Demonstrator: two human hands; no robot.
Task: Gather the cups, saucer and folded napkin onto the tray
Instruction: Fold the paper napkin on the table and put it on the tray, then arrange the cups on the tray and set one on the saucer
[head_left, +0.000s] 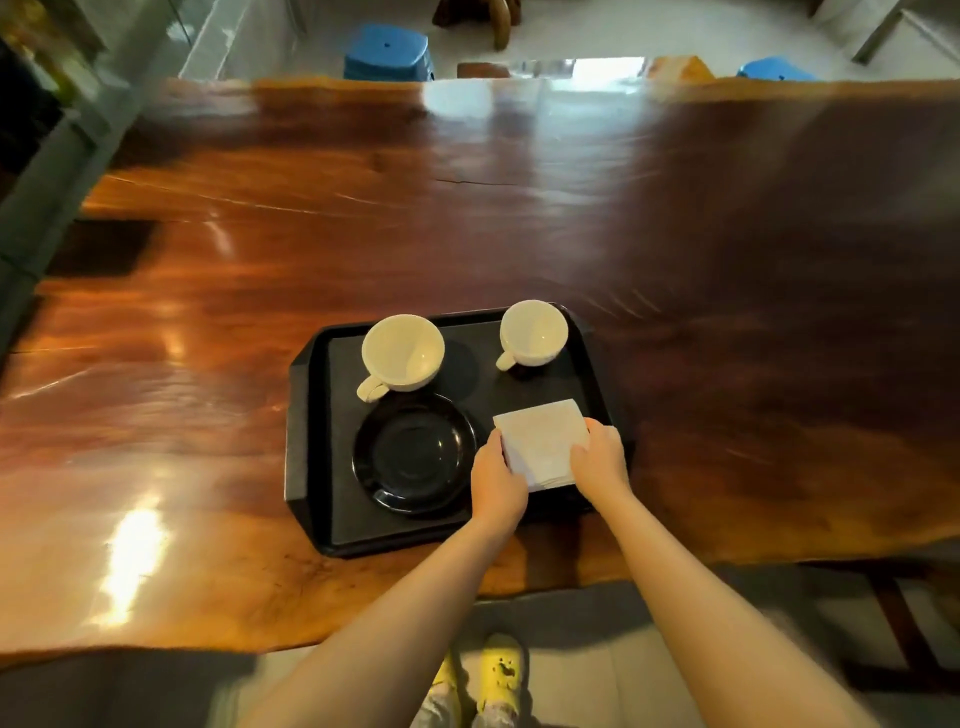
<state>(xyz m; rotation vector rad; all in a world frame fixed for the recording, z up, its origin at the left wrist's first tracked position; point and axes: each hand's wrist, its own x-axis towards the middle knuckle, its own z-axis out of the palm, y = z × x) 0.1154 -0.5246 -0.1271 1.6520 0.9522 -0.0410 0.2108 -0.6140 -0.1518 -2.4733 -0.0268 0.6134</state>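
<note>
A black tray (306, 467) lies near the front edge of the wooden table. On it stand two white cups, a larger cup (402, 351) at the back left and a smaller cup (532, 332) at the back right, both upright and empty. A black saucer (413, 452) rests on the tray's front left. The white folded napkin (543, 441) lies on the tray's front right. My left hand (496, 480) holds the napkin's left edge and my right hand (600, 457) holds its right edge.
The glossy wooden table (467, 218) stretches far beyond the tray on all sides. Blue stools (387, 52) stand past the far edge. My feet in yellow shoes (498, 670) show below the near edge.
</note>
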